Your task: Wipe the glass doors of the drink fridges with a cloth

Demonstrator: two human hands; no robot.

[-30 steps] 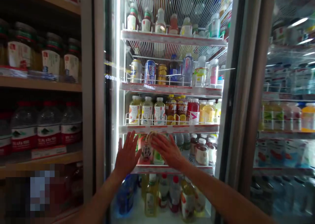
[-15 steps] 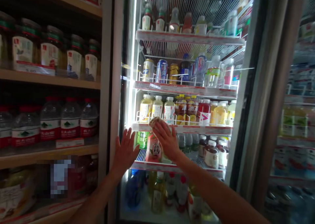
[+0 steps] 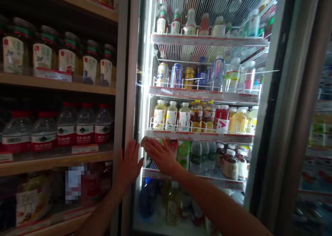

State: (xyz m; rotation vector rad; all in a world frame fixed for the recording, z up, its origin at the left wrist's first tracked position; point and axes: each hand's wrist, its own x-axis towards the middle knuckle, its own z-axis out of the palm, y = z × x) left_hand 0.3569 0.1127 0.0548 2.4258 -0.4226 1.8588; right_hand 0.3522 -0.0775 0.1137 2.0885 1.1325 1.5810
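Note:
My right hand (image 3: 160, 157) lies flat against the glass door (image 3: 181, 194) of a lit drinks fridge. Under its fingers is a cloth (image 3: 144, 141), whose light brownish edge shows past the fingertips; the rest of it is hidden. On the left, my left hand (image 3: 129, 165) rests with stretched fingers on the door's frame, holding nothing. Only a small gap separates the two hands. Behind the glass, near my right hand, stand a green bottle (image 3: 183, 153) and clear bottles (image 3: 196, 154).
Wooden shelves (image 3: 59, 83) to the left carry jars (image 3: 43, 54) and red-capped water bottles (image 3: 85, 123). Inside the fridge, wire shelves (image 3: 210, 40) hold rows of drinks, among them cans (image 3: 176, 75). A metal door frame (image 3: 287, 101) stands at the right, with another glass-fronted fridge beyond.
My right hand has slid left and slightly down across the glass with the cloth, toward my left hand. The left hand stays on the frame. The view has turned a little left.

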